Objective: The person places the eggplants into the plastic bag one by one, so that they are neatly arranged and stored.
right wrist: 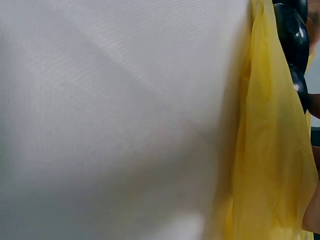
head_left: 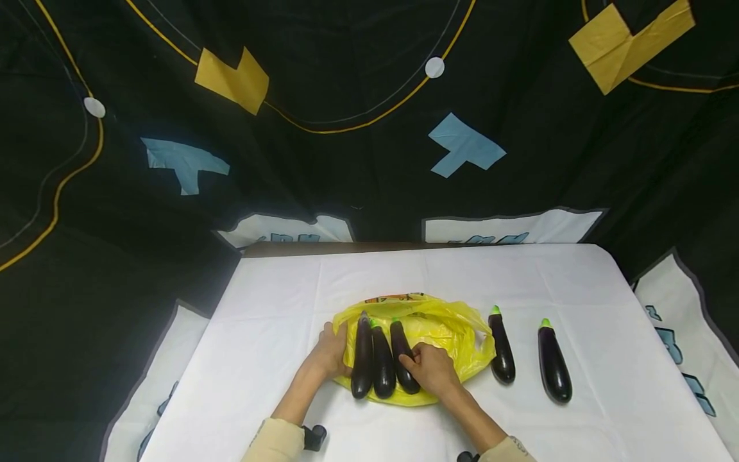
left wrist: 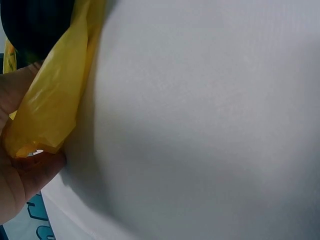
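Note:
Three dark purple eggplants lie side by side on a yellow plastic bag [head_left: 444,330], on the white-covered table: a left one [head_left: 362,359], a middle one [head_left: 383,366] and a right one [head_left: 402,346]. At the bag's left edge, my left hand [head_left: 329,353] pinches the film, which runs between thumb and fingers in the left wrist view; its thumb is beside the left eggplant. My right hand [head_left: 434,371] grips the right eggplant from its right side, thumb across it. In the right wrist view, the bag [right wrist: 270,150] covers part of that hand.
Two more eggplants lie right of the bag: one close to its edge [head_left: 502,350], one farther right [head_left: 555,366]. The white table [head_left: 277,301] ends at a black curtain [head_left: 323,179] with coloured patches.

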The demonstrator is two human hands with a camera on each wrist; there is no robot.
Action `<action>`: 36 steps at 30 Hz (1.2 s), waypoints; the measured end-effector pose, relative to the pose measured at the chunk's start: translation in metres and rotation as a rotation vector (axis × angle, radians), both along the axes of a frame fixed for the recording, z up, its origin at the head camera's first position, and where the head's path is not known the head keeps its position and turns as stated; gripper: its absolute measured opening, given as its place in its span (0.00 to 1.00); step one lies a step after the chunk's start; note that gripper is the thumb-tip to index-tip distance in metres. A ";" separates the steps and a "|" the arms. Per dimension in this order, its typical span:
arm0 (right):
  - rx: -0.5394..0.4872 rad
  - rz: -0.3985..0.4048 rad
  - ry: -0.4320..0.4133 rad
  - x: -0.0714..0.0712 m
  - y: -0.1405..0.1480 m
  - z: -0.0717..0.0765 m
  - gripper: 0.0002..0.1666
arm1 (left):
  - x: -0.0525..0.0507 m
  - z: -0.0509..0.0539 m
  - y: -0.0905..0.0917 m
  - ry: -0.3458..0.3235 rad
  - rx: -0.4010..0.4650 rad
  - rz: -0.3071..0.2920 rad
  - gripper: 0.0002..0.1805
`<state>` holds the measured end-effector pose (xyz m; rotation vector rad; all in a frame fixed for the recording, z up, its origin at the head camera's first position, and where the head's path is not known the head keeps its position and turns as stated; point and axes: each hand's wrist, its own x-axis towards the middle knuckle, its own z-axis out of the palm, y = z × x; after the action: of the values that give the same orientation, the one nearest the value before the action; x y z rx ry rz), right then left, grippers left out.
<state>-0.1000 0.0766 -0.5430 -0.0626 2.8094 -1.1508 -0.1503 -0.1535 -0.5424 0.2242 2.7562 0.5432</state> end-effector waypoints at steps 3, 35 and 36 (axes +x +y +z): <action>0.007 -0.002 -0.011 0.000 -0.001 0.000 0.16 | 0.000 -0.001 -0.001 0.006 0.008 -0.003 0.62; -0.024 -0.041 0.005 0.000 0.016 0.031 0.21 | 0.000 0.000 -0.001 -0.022 0.023 0.019 0.64; -0.033 -0.048 0.003 0.000 0.019 0.034 0.20 | 0.000 0.000 -0.001 -0.024 0.025 0.020 0.64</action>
<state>-0.0999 0.0952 -0.5094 0.0005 2.8089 -1.2087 -0.1501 -0.1547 -0.5423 0.1952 2.7327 0.5817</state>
